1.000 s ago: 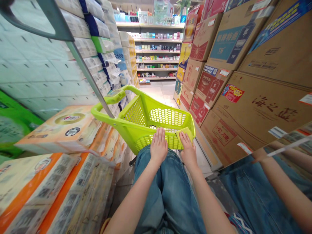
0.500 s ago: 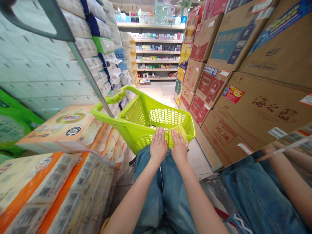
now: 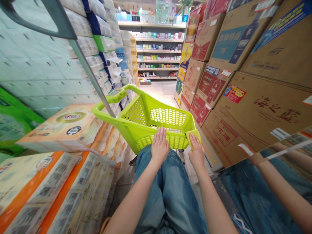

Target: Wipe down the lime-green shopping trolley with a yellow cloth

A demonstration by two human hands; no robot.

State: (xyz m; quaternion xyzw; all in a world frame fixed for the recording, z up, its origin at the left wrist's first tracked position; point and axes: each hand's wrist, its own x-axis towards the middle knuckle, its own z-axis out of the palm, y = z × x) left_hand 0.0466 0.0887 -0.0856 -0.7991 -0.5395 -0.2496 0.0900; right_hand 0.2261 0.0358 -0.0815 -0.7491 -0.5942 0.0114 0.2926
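A lime-green rolling shopping basket (image 3: 168, 112) stands in front of my knees, its side walls pierced with holes and a grey pull handle (image 3: 91, 74) rising at the left. Against the basket's near side wall, my left hand (image 3: 160, 146) lies flat with fingers stretched out and nothing in it. My right hand (image 3: 197, 152) presses a yellow cloth (image 3: 198, 134) onto the outside of the basket's near right corner. The hand covers part of the cloth.
Packs of tissue paper (image 3: 70, 122) are stacked close on the left. Cardboard cartons (image 3: 265, 104) form a wall on the right, with a mirror-like panel (image 3: 275, 182) low beside my arm. Shelves of small goods (image 3: 158, 48) stand at the back.
My right hand has slid right with the yellow cloth, from the near side wall to the basket's right corner. My left hand stays almost in place.
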